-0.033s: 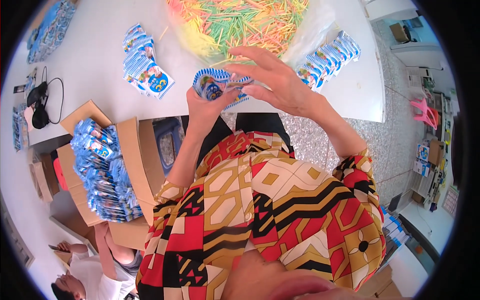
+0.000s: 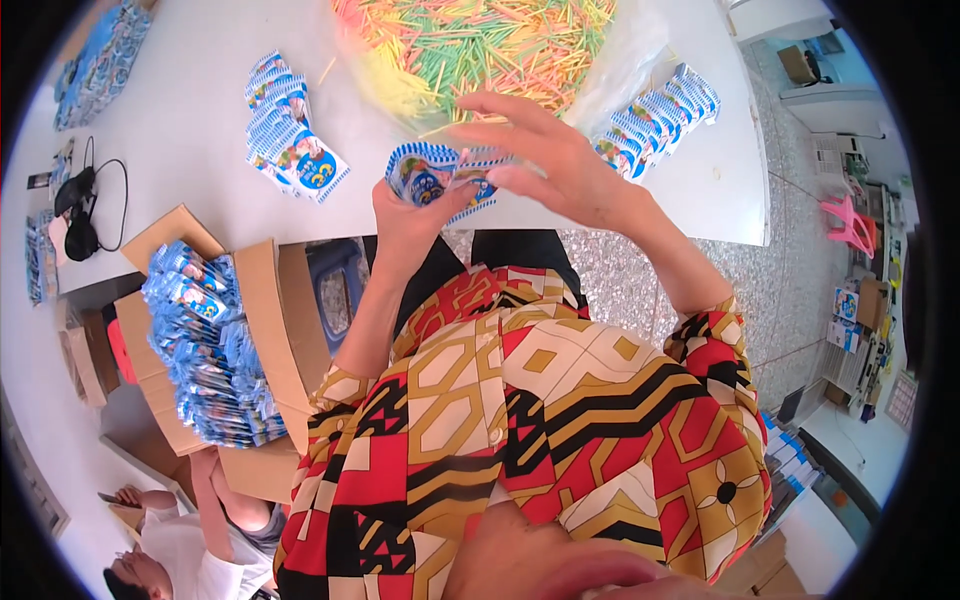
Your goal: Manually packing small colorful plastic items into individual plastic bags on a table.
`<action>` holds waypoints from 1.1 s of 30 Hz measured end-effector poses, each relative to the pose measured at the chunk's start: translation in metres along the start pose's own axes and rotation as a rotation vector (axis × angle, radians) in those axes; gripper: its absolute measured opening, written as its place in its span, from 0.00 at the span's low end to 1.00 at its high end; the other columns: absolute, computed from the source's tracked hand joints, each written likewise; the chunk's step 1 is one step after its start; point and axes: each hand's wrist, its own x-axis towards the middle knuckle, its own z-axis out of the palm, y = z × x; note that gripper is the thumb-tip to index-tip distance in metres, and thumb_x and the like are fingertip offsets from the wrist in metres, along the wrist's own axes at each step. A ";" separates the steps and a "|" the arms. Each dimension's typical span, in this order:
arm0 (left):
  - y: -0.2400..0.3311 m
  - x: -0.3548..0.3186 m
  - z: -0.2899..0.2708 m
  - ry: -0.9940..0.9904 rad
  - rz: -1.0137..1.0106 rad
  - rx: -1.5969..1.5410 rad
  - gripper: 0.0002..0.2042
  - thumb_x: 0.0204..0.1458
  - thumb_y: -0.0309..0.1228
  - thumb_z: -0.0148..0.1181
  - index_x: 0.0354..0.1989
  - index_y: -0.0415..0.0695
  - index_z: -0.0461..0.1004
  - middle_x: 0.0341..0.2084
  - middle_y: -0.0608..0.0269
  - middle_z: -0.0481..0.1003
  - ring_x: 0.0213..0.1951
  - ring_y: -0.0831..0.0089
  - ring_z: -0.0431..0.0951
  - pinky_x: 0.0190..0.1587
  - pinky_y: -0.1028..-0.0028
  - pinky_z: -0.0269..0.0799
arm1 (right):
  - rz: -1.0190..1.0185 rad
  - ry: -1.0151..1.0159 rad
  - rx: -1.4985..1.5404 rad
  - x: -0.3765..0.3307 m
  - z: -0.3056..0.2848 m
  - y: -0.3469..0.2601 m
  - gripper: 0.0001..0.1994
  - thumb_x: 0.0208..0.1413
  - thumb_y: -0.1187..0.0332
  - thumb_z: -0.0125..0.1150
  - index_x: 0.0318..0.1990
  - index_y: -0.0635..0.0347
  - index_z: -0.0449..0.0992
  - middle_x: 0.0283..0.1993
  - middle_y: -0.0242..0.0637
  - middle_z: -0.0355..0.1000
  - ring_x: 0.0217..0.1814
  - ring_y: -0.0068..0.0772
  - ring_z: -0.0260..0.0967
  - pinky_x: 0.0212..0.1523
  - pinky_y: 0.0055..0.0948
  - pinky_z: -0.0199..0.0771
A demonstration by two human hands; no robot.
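My left hand is closed around several small blue-and-white printed packets, held fanned at the table's near edge. Close to their right side is my right hand, its fingers spread and its thumb beside the packets' edge; I cannot tell whether the thumb touches them. Just beyond both hands lies a large heap of thin pink, yellow and green sticks on clear plastic sheeting. Fanned rows of similar packets lie on the table to the left and to the right.
An open cardboard box full of blue packets stands at the left. More packets and a black corded object rest on the white table. Another person sits at the lower left. A pink stool stands far right.
Very little differs. My right fingers have shifted slightly beside the packets, while my left hand keeps its hold.
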 end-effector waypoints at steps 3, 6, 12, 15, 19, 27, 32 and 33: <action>0.000 0.000 -0.003 0.009 -0.014 0.000 0.11 0.42 0.20 0.66 0.35 0.37 0.74 0.31 0.63 0.76 0.33 0.80 0.75 0.38 0.78 0.72 | 0.288 0.083 0.270 0.009 -0.014 0.032 0.15 0.56 0.72 0.53 0.51 0.60 0.71 0.48 0.40 0.71 0.50 0.33 0.69 0.50 0.29 0.69; 0.002 0.002 -0.003 0.015 0.002 -0.030 0.12 0.42 0.19 0.66 0.36 0.36 0.73 0.31 0.63 0.77 0.33 0.80 0.75 0.39 0.77 0.72 | 0.351 0.140 -0.097 0.006 -0.022 0.107 0.12 0.56 0.69 0.53 0.46 0.62 0.74 0.42 0.37 0.73 0.38 0.32 0.72 0.42 0.28 0.71; 0.000 0.004 -0.004 0.008 0.000 -0.024 0.13 0.41 0.19 0.66 0.37 0.36 0.73 0.32 0.62 0.77 0.34 0.79 0.76 0.39 0.77 0.73 | 0.243 -0.078 -0.550 0.016 -0.027 0.190 0.12 0.56 0.68 0.53 0.46 0.60 0.74 0.45 0.37 0.72 0.40 0.34 0.71 0.42 0.30 0.71; 0.002 0.006 -0.004 0.023 -0.010 -0.004 0.13 0.41 0.20 0.67 0.36 0.36 0.74 0.32 0.62 0.77 0.34 0.79 0.76 0.39 0.77 0.73 | 0.110 -0.165 -0.623 0.029 -0.025 0.186 0.11 0.52 0.70 0.55 0.43 0.60 0.72 0.41 0.40 0.70 0.40 0.38 0.71 0.41 0.34 0.71; 0.003 0.009 -0.005 0.012 -0.003 0.006 0.13 0.40 0.20 0.67 0.37 0.36 0.74 0.32 0.61 0.77 0.34 0.79 0.76 0.39 0.78 0.73 | 0.165 -0.278 -0.530 0.042 -0.019 0.182 0.10 0.44 0.69 0.58 0.37 0.60 0.72 0.36 0.48 0.70 0.43 0.50 0.68 0.41 0.45 0.69; 0.005 0.015 -0.004 0.032 0.018 0.014 0.13 0.40 0.20 0.67 0.36 0.35 0.73 0.32 0.61 0.77 0.33 0.79 0.76 0.38 0.78 0.73 | 0.008 0.122 -0.156 0.035 -0.018 0.173 0.06 0.50 0.71 0.54 0.34 0.65 0.71 0.33 0.47 0.69 0.38 0.51 0.68 0.39 0.43 0.68; 0.001 0.020 -0.004 -0.004 0.035 -0.009 0.12 0.40 0.20 0.67 0.35 0.35 0.73 0.31 0.61 0.77 0.32 0.79 0.76 0.36 0.79 0.74 | 0.149 0.053 -0.321 0.025 -0.030 0.172 0.06 0.50 0.71 0.54 0.30 0.67 0.70 0.28 0.46 0.67 0.33 0.50 0.67 0.35 0.38 0.68; 0.002 0.019 -0.004 -0.003 0.040 -0.018 0.12 0.41 0.20 0.68 0.35 0.35 0.74 0.31 0.62 0.77 0.32 0.79 0.77 0.36 0.79 0.74 | 0.147 0.054 -0.317 0.025 -0.032 0.170 0.06 0.50 0.71 0.54 0.30 0.67 0.70 0.28 0.46 0.67 0.33 0.50 0.67 0.35 0.38 0.68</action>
